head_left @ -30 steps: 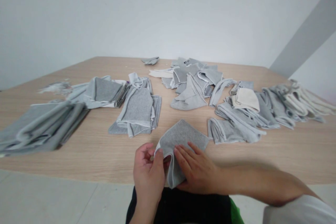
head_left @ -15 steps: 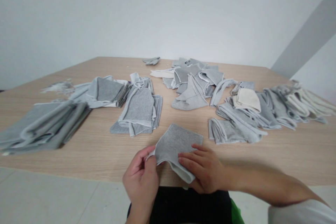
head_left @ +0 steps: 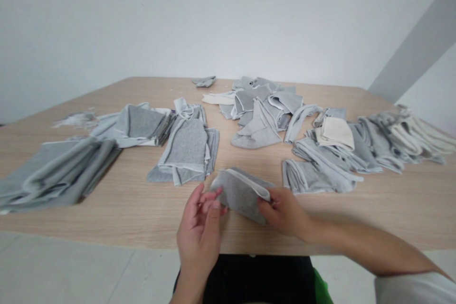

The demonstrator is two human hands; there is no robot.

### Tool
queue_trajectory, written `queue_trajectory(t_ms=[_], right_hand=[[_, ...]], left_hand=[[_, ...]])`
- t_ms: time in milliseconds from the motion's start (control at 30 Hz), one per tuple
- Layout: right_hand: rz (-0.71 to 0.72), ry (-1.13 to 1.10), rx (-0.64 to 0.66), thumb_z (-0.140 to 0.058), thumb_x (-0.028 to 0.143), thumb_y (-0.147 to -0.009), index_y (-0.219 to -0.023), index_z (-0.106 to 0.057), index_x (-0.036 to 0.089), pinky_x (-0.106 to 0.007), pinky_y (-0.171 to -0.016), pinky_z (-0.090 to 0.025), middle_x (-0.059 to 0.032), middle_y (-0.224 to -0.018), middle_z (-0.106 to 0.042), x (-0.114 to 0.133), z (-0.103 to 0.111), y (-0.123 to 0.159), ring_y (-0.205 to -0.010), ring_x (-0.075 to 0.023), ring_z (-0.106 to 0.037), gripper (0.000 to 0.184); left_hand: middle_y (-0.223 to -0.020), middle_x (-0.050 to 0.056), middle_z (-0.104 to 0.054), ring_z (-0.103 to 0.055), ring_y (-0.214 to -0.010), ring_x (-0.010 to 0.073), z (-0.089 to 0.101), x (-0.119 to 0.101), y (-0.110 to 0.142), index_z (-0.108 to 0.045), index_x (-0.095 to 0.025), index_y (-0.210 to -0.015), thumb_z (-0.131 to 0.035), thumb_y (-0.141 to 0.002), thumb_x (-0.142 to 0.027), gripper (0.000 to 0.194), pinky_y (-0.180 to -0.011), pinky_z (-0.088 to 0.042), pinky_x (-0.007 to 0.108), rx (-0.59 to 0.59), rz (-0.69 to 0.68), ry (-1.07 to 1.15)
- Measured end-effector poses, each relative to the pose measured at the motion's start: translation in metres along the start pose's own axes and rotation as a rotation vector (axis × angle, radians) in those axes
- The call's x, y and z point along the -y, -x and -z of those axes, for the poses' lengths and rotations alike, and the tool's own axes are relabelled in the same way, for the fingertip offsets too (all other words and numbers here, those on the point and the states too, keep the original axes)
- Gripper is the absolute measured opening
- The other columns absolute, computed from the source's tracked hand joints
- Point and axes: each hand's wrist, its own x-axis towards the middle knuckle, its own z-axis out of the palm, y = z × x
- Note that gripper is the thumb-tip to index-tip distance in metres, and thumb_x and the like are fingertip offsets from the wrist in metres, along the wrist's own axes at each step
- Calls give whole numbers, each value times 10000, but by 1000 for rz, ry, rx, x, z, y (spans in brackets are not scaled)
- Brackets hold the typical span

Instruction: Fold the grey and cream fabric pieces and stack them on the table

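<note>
A grey piece of fabric (head_left: pixel 244 194) with pale edges is folded over near the table's front edge. My right hand (head_left: pixel 283 211) pinches its right end between thumb and fingers. At the fabric's left end is my left hand (head_left: pixel 201 228), palm turned up and fingers apart and partly curled; its fingertips are close to the cloth, and whether they touch it I cannot tell. Just beyond lie a stack of grey fabric pieces (head_left: pixel 187 145) to the left and a folded grey bundle (head_left: pixel 308 175) to the right.
A loose heap of grey pieces (head_left: pixel 256 104) lies at the back middle. Folded grey cloths (head_left: pixel 67 168) and another stack (head_left: pixel 142 123) occupy the left side, near some white lint (head_left: pixel 76 120). At right sit a cream folded piece (head_left: pixel 337 133) and a row of cloths (head_left: pixel 402 137).
The fabric piece has been folded over, its pale edge now running across the top. My left hand has loosened from its left corner; my right hand went from lying flat to pinching its end.
</note>
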Motion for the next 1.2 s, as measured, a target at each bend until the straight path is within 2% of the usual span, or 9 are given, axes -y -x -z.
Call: queue_trajectory(t_ms=[167,367,467,567,667,800,933,1033,1200], right_hand=[[-186,47,-56,-480,237,-798,-587,-506,187,-246,-472,-279,17,-510,-493,-19,4,-20,-498,-128,-482,219],[-263,260,-35,-475,225,-808,-687,-585,162,-257,-541,-354,-42,-644,-618,-27,12,-30,-608,-154,-553,176],[-288,284,-42,-521,246,-806,-919,-625,139,-273,-644,-411,-69,-790,-665,-30,11,-30,-719,-176,-596,187],[-305,308,-73,-560,313,-812,-1209,-514,125,-324,-732,-460,-111,-958,-663,-34,8,-27,-796,-210,-626,441],[-220,317,-204,-573,331,-809,-1326,-387,98,-395,-791,-499,-172,-1122,-601,-36,3,-22,-895,-252,-628,596],[84,406,-352,-575,299,-814,-1384,-335,125,-504,-956,-461,-234,-1419,-380,-31,-1,-14,-1235,-328,-486,642],[383,588,-142,-564,324,-858,-1296,-505,142,-548,-1116,-289,-182,-1521,-319,-27,-6,-6,-1422,-348,-251,478],[431,622,99,-539,419,-890,-1307,-530,131,-517,-1135,-272,-165,-1457,-449,-27,-12,-1,-1392,-319,-336,506],[370,595,240,-518,548,-870,-1343,-506,97,-508,-1117,-297,-192,-1453,-449,-26,-14,-2,-1348,-327,-406,653]], left_hand=[[-1067,86,-669,-657,-994,221,1,4,1,-562,-189,-1204,-634,-823,-435,459,-821,-560,334,0,-13,-148],[-1077,78,-688,-667,-913,194,2,-2,-1,-633,-189,-1079,-614,-821,-426,351,-805,-539,306,56,-58,-309],[-1055,80,-695,-681,-839,193,2,-4,0,-637,-185,-1075,-594,-825,-455,370,-739,-547,300,90,-53,-376],[-1023,80,-697,-686,-821,200,3,-3,1,-626,-188,-1111,-579,-835,-475,401,-644,-542,276,126,-26,-422],[-1044,83,-687,-683,-881,212,6,4,1,-605,-202,-1148,-572,-847,-482,412,-652,-549,284,167,-29,-470],[-1108,90,-666,-662,-970,220,10,13,0,-561,-205,-1198,-542,-887,-428,383,-818,-551,365,205,-163,-563],[-1179,125,-631,-559,-1179,271,9,18,-5,-555,-168,-1179,-517,-905,-353,333,-986,-473,456,247,-470,-759],[-1193,146,-623,-449,-1303,307,6,22,-7,-550,-139,-1182,-492,-914,-308,323,-1033,-433,474,321,-649,-900],[-1278,256,-565,-408,-1328,386,-1,28,-9,-426,-9,-1311,-494,-906,-334,524,-1022,-420,510,221,-579,-1191]])
